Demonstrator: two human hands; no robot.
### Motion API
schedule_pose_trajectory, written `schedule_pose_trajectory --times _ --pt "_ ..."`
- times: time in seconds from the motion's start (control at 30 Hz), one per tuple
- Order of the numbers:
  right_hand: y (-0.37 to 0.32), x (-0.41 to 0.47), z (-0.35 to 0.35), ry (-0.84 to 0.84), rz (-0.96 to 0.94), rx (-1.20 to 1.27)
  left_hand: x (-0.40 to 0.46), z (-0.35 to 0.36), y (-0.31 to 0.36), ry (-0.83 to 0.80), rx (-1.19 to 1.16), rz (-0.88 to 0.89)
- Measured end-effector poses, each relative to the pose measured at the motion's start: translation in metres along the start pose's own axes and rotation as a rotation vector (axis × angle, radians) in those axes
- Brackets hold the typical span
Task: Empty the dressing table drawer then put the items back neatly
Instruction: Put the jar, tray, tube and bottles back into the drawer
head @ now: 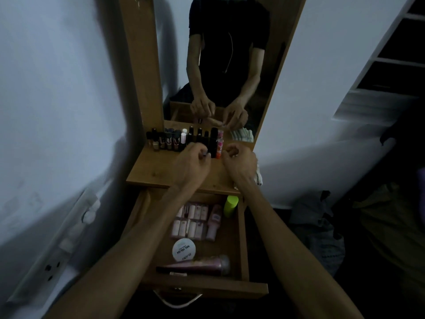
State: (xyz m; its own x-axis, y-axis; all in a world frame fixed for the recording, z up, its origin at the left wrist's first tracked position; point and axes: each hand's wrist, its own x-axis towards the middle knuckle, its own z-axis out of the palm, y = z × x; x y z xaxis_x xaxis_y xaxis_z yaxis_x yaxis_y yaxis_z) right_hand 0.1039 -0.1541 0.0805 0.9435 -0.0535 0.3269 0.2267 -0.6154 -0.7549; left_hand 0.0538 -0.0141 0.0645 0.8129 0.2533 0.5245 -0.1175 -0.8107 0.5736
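The open wooden drawer (243, 238) holds two rows of pink tubes (190, 221), a white round nail polish jar (184, 249), a pink bottle (202, 265) lying along the front and a lime-green bottle (230, 206) at the back right. On the table top (151, 171) a row of lipsticks and small bottles (181, 140) stands against the mirror. My left hand (193, 164) hovers at that row and pinches a small dark item at its fingertips. My right hand (240, 160) is beside it with fingers curled; nothing shows in it.
The mirror (225, 65) shows a person's reflection and both hands. A folded pale cloth (258, 176) lies at the table's right edge. A wall socket (51, 269) sits low on the left. Clothes are piled on the floor at right (322, 226).
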Motion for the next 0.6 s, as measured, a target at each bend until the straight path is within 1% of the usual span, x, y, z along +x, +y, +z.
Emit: schedule_pose_trajectory --times 0.1,0.2,0.3,0.37,0.6 --pt "0.001 0.014 0.009 -0.037 -0.071 -0.034 0.037 0.0 0.003 -0.037 0.086 0.034" --pt "0.001 0.03 0.016 -0.09 -0.123 -0.114 0.063 0.006 0.006 -0.128 0.211 0.054" --pt "0.001 0.04 0.021 -0.127 -0.144 -0.14 0.074 0.015 0.007 -0.219 0.296 0.051" --pt "0.002 0.043 0.025 -0.152 -0.162 -0.144 0.075 0.02 0.006 -0.258 0.304 0.052" --pt "0.006 0.046 0.024 -0.105 -0.146 -0.135 0.071 0.025 0.002 -0.221 0.25 0.054"
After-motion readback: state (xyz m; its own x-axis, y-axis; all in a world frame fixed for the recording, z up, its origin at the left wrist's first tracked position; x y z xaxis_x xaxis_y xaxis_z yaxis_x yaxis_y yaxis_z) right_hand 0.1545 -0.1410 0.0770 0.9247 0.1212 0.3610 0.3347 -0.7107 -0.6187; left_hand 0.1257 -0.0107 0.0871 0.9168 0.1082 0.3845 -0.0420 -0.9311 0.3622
